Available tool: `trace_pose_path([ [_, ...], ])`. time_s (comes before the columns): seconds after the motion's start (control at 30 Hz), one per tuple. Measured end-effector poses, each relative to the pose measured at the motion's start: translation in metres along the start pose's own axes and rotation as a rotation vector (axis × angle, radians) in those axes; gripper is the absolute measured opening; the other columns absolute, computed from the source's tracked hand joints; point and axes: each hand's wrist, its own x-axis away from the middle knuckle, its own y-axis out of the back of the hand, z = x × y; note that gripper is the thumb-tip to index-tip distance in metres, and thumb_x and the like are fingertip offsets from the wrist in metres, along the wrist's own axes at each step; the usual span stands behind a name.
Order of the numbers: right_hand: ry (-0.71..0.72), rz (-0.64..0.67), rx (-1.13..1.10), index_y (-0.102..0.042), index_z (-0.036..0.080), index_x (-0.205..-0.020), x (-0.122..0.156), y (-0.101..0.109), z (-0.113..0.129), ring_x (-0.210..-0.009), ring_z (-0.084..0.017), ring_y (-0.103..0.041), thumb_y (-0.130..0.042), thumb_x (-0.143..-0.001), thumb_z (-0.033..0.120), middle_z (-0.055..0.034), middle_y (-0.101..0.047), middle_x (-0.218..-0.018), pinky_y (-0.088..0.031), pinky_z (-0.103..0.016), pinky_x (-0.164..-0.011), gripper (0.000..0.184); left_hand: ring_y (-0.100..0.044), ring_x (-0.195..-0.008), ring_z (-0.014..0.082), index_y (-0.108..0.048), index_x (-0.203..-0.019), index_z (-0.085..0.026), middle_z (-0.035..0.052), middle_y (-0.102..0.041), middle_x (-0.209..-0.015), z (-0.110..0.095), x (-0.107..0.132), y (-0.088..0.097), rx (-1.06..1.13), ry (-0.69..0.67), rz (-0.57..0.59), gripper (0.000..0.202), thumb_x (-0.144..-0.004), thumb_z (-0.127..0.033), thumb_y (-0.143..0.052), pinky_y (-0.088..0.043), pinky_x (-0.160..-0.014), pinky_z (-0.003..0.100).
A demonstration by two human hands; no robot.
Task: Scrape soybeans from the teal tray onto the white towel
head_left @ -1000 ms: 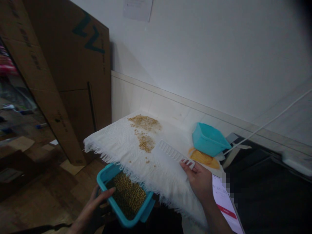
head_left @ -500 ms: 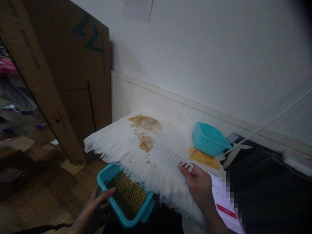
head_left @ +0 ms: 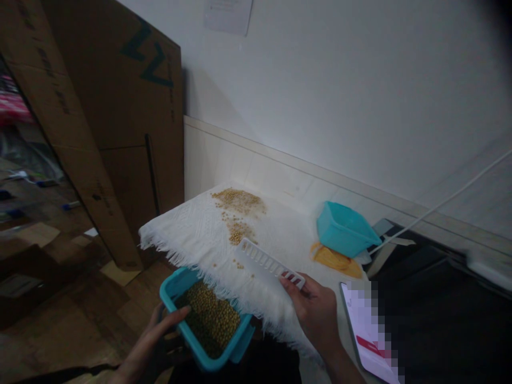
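Note:
My left hand (head_left: 154, 341) grips a teal tray (head_left: 173, 286) full of tan beans, held just under the fringed front edge of a white cloth (head_left: 192, 237) that covers a small table. Held by one end in my right hand (head_left: 314, 309), a white slotted scraper (head_left: 266, 261) lies flat on the cloth. Loose beans (head_left: 239, 232) lie in a small heap just beyond the scraper's far end. A larger patch of beans (head_left: 239, 199) lies near the back of the cloth.
A second teal tray (head_left: 344, 228) sits tilted at the right of the cloth over something yellow (head_left: 334, 260). A phone with a lit screen (head_left: 370, 333) lies at the lower right. Large cardboard boxes (head_left: 108, 106) lean at the left. A white cable (head_left: 444, 200) runs along the wall.
My right hand has slid the scraper to the left and nearer the front edge, past the small heap of beans. The left hand and tray have stayed in place.

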Motion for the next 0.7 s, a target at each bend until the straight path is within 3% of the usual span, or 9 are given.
trace_pose_path([
  [0.1,0.044,0.006,0.026,-0.09,0.02,-0.089,-0.001,-0.001,0.007,-0.061,-0.022,-0.08,-0.074,-0.094,0.045,-0.005,-0.086,-0.074,-0.06,-0.023,-0.056,0.029,-0.084,-0.095,0.0377,-0.045,-0.16,-0.037,0.0109,-0.082,-0.116,0.0,-0.001,0.001,0.009,-0.001,0.004,0.102,-0.073,-0.055,-0.095,-0.066,-0.08,0.048],
  [0.2,0.066,-0.095,0.031,-0.089,0.02,-0.085,0.001,-0.007,0.018,-0.056,-0.021,-0.076,-0.073,-0.094,0.048,-0.0045,-0.083,-0.068,-0.058,-0.023,-0.055,0.033,-0.084,-0.098,0.0388,-0.048,-0.158,-0.036,0.0109,-0.082,-0.117,-0.001,0.0,0.001,0.023,-0.003,-0.003,0.103,-0.07,-0.055,-0.097,-0.066,-0.082,0.049],
  [0.27,0.067,-0.135,0.005,-0.087,0.019,-0.083,0.004,-0.016,0.029,-0.051,-0.019,-0.072,-0.072,-0.095,0.048,-0.0035,-0.079,-0.063,-0.057,-0.023,-0.053,0.035,-0.083,-0.101,0.0391,-0.047,-0.158,-0.036,0.0114,-0.081,-0.12,-0.001,0.001,0.0,0.023,-0.006,0.006,0.104,-0.07,-0.056,-0.097,-0.066,-0.083,0.049],
  [0.43,0.126,-0.069,-0.094,-0.085,0.017,-0.086,0.016,-0.052,0.049,-0.048,-0.015,-0.066,-0.07,-0.1,0.042,-0.001,-0.073,-0.059,-0.05,-0.021,-0.05,0.033,-0.082,-0.105,0.0394,-0.046,-0.158,-0.035,0.0121,-0.079,-0.122,-0.003,0.004,0.001,0.015,-0.009,0.025,0.102,-0.072,-0.059,-0.096,-0.066,-0.086,0.048],
  [0.57,0.106,-0.036,-0.122,-0.082,0.016,-0.081,0.018,-0.07,0.047,-0.047,-0.014,-0.063,-0.068,-0.101,0.043,-0.0008,-0.07,-0.057,-0.047,-0.021,-0.048,0.036,-0.082,-0.106,0.0398,-0.045,-0.158,-0.036,0.0111,-0.078,-0.124,-0.005,0.007,0.0,0.018,-0.012,0.02,0.104,-0.07,-0.06,-0.096,-0.067,-0.087,0.049],
  [0.7,0.012,-0.02,-0.148,-0.08,0.015,-0.076,0.014,-0.064,0.032,-0.049,-0.016,-0.064,-0.07,-0.099,0.048,-0.0027,-0.071,-0.058,-0.05,-0.023,-0.048,0.042,-0.083,-0.101,0.038,-0.044,-0.16,-0.036,0.0123,-0.079,-0.126,-0.006,0.008,0.0,0.015,-0.011,0.013,0.103,-0.073,-0.057,-0.095,-0.067,-0.085,0.049],
])
